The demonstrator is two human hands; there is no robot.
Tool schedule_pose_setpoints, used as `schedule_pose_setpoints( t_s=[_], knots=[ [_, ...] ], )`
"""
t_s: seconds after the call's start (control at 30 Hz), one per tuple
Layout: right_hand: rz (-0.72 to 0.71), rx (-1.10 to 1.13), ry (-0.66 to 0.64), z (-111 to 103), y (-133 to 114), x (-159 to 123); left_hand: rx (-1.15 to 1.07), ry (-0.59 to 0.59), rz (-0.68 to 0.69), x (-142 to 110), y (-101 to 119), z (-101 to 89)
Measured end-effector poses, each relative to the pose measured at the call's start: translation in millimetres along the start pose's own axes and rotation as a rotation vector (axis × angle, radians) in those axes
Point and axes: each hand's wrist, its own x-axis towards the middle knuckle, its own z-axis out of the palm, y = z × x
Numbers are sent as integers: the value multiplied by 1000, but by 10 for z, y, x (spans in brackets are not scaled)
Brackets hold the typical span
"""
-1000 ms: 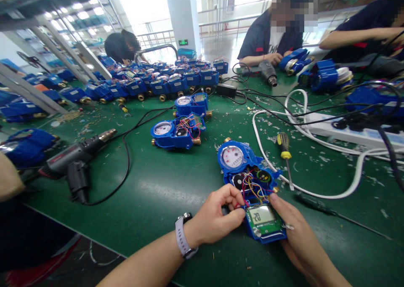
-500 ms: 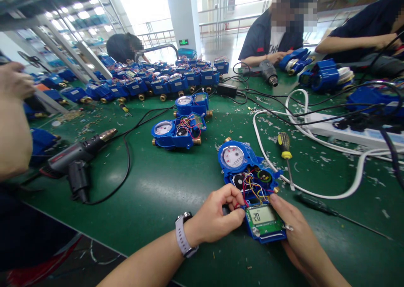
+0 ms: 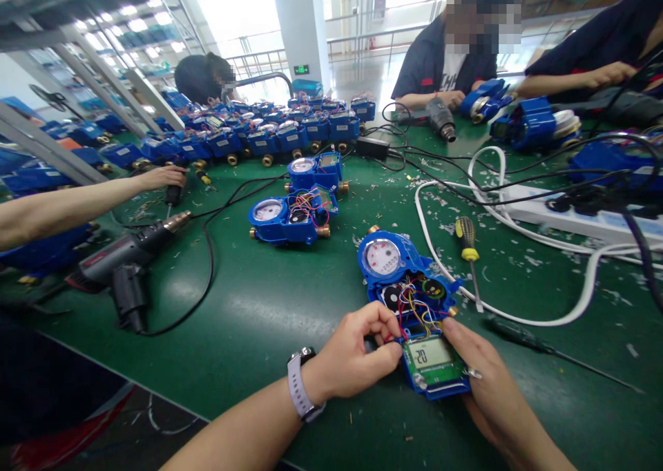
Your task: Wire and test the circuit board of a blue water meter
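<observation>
An opened blue water meter (image 3: 383,257) lies on the green table in front of me, its round dial facing up and colored wires (image 3: 411,298) exposed. Its display cover (image 3: 435,358) is tipped toward me, and the LCD reads about 20. My right hand (image 3: 484,374) grips this cover along its right side, thumb by the upper corner. At the cover's left edge, my left hand (image 3: 362,347) is closed in a pinch where a bit of red wire shows; the fingertips partly hide it. A watch is on my left wrist.
Two more meters (image 3: 282,219) lie ahead. A heat gun (image 3: 129,257) rests at left, near a co-worker's hand (image 3: 163,176) holding a dark tool. Screwdrivers (image 3: 467,239) and a white cable (image 3: 559,319) are at right. Many meters (image 3: 248,136) stand behind; several people work around.
The co-worker's arm at left has swung down and forward, bringing a dark tool to the table beyond the heat gun. My hands and the water meter have not visibly moved.
</observation>
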Motion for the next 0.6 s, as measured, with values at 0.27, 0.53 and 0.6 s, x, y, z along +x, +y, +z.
schedule_pose_setpoints(
  t_s=[0.27,0.53,0.6],
  knots=[
    [-78,-51,-48,-45,40,22,-12,22,-54,12,-24,4],
    [-95,-40,-6,22,-4,6,-44,8,-62,21,-35,-1],
    [-73,-18,-6,36,-15,-4,-66,-8,-56,14,-42,-8]
  ],
)
